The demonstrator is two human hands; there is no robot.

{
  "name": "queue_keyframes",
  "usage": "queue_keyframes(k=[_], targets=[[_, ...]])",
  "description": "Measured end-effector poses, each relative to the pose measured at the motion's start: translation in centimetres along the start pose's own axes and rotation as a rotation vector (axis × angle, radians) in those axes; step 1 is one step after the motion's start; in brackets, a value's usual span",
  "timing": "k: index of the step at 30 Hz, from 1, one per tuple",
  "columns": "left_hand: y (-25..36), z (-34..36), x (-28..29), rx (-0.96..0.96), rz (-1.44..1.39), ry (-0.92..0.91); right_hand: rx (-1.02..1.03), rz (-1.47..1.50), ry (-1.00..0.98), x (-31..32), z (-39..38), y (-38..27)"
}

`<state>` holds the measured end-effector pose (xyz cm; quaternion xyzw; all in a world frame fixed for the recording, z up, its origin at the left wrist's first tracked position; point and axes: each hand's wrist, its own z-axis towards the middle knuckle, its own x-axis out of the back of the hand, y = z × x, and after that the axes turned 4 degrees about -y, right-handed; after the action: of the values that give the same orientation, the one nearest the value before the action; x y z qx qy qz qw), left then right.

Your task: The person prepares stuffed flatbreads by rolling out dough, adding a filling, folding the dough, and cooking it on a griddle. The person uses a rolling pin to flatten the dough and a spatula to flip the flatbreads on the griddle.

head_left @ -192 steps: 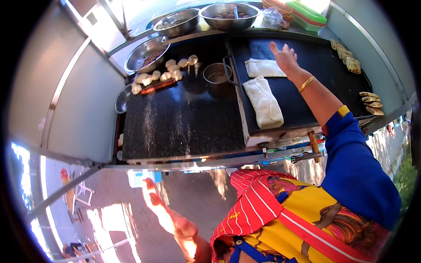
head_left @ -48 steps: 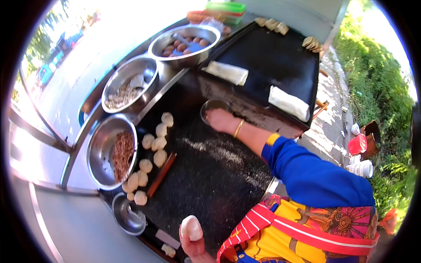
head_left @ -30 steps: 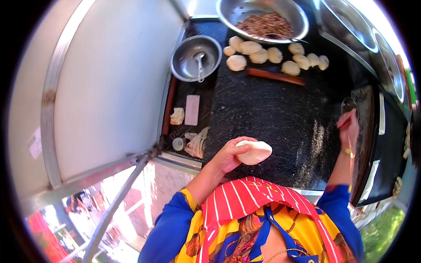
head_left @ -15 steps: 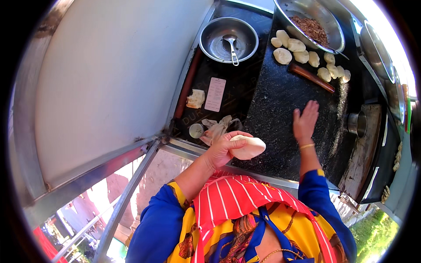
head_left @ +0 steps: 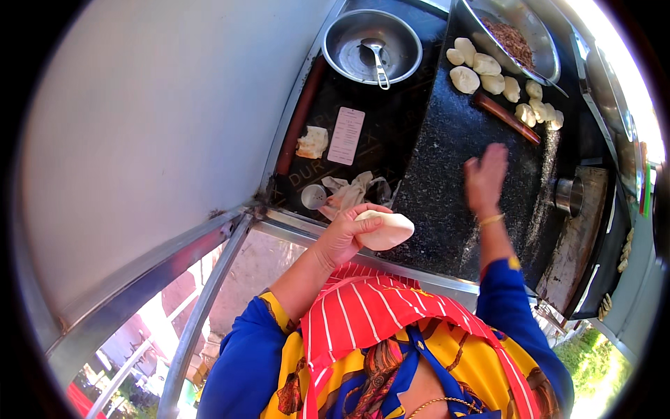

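My left hand (head_left: 343, 237) pinches a smooth, pale piece of dough (head_left: 386, 231) between thumb and fingers, above the near edge of the worktop. Over the dark, flour-dusted board (head_left: 447, 174) my right hand (head_left: 486, 178) is stretched out flat, palm down, holding nothing. It is slightly blurred, and whether it touches the board I cannot tell. Beyond it lies a brown wooden rolling pin (head_left: 507, 119). Several dough balls (head_left: 486, 65) sit behind the pin, in front of a large metal bowl (head_left: 551, 56) with a brown crumbly filling (head_left: 513, 43).
At the far left stands a metal bowl (head_left: 337, 64) with a spoon (head_left: 377, 61) in it. Nearer are a pink printed card (head_left: 346, 136), a flatbread piece (head_left: 313, 142), a small white cup (head_left: 313, 197) and a crumpled plastic bag (head_left: 349, 193). A metal cup (head_left: 569, 196) lies at right.
The view has shifted a little. The dough stays in my left hand, slightly closer to me. My right hand remains flat over the board, now more blurred.
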<state>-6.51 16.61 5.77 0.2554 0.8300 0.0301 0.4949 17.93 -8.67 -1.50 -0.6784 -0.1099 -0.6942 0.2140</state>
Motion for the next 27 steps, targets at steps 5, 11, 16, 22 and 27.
queue_keyframes(k=[5,11,16,22,27], targets=[[-1.0,0.7,-1.6,-0.013,-0.005,-0.010,0.075,0.145,-0.367,4.7,-13.2,-0.7],[-1.8,0.9,-2.6,-0.011,0.117,0.016,-0.707,-0.038,-0.068,1.1,-1.1,14.8],[-3.6,3.4,-5.6,0.056,0.134,0.009,0.011,0.040,0.039,0.3,0.7,1.0],[-7.1,10.6,-11.1,0.148,0.276,-0.131,-0.198,1.050,-0.294,4.7,-13.0,3.4],[-9.9,16.5,-12.2,-0.826,1.797,0.331,-0.358,1.265,-0.017,7.6,-13.1,6.0]])
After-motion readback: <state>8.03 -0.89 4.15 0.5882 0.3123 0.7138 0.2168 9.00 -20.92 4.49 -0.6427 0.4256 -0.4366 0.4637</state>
